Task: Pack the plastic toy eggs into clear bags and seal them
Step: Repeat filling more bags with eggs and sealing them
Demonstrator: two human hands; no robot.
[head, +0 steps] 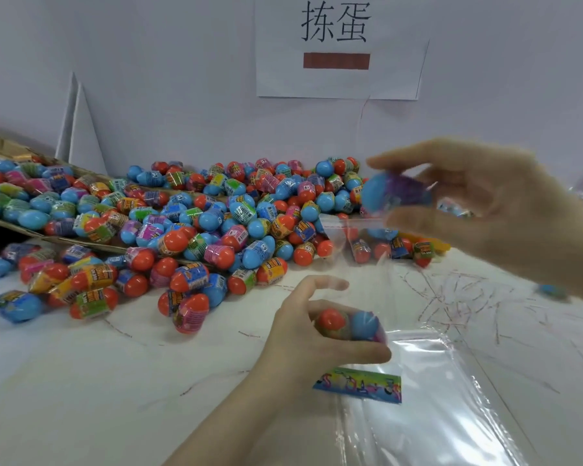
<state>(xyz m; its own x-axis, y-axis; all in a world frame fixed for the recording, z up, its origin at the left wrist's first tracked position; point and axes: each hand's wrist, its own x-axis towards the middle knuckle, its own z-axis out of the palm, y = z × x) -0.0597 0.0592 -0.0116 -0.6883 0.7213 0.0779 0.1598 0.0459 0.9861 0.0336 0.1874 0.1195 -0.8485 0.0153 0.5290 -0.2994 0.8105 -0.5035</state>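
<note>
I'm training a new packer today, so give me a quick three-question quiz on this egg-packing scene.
1. True or false: both hands hold eggs.
2. What colour is the egg in the right hand?
3. The colourful card lies: A) on the pile of eggs, B) on the table near the left hand, C) on the wall sign.

Key: 1 true; 2 blue; 3 B.

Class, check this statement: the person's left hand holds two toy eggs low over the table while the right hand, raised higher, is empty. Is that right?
Not quite. The head view shows the right hand is not empty: it grips a blue toy egg. The rest stands: the left hand holds two toy eggs low over the table.
</note>
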